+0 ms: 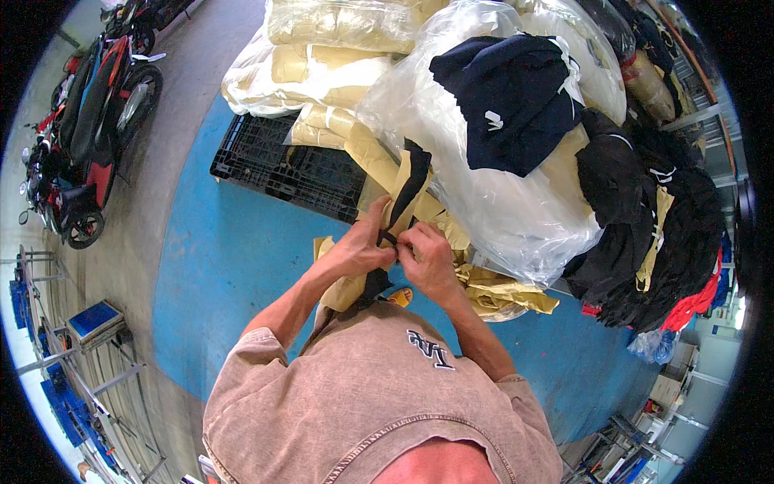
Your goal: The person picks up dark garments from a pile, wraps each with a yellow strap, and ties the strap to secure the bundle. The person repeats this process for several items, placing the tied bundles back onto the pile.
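Before my body is a long bundle of brown paper [346,291] and black fabric [414,175], its lower end close to my shirt. A narrow dark strip [388,238] runs across the middle of this bundle. My left hand [366,245] grips the bundle and strip from the left side, thumb pointing up along the paper. With bent fingers, my right hand [426,254] pinches the strip at the right of the bundle. The fingertips of both hands are close together there, and they partly hide how the strip is wound.
A black plastic pallet [290,163] carries wrapped brown-paper rolls [329,66]. Clear plastic sheeting [502,212] bulges at the right, with navy fabric [514,103] on top. Black cloth [659,254] is heaped beyond it. Crumpled brown paper [508,293] lies by my right forearm. Motorbikes [91,127] stand far left.
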{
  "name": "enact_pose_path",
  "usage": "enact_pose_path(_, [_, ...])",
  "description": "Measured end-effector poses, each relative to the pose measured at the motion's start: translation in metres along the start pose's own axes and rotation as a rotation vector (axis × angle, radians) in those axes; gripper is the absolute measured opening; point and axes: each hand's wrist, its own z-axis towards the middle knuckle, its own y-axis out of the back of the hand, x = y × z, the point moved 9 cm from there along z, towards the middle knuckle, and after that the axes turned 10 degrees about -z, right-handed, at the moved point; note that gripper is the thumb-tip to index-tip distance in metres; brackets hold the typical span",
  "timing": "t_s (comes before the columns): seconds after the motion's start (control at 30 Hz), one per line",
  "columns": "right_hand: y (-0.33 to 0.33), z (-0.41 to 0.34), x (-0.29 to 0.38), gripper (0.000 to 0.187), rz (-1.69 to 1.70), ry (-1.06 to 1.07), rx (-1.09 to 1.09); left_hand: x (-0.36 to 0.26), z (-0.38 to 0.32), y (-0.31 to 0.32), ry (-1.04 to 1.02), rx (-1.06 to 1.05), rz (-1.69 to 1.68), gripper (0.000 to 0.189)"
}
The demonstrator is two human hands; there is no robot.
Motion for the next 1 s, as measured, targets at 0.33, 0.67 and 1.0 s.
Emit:
enact_pose_path(0.33, [-0.011, -0.005, -0.008, 0.009, 0.238, -0.214, 0.245, -0.023, -0.008, -0.004, -0.326, -0.292, 0.609, 0.097])
enact_pose_path(0.67, [-0.03, -0.004, -0.017, 0.008, -0.163, -0.077, 0.426, -0.019, -0.013, 0.012, -0.281, -0.396, 0.735, 0.103])
enact_pose_path(1.0, [-0.009, 0.002, 0.011, 0.015, 0.782, -0.394, 0.523, -0.008, -0.013, 0.014, -0.312, -0.397, 0.787, 0.104])
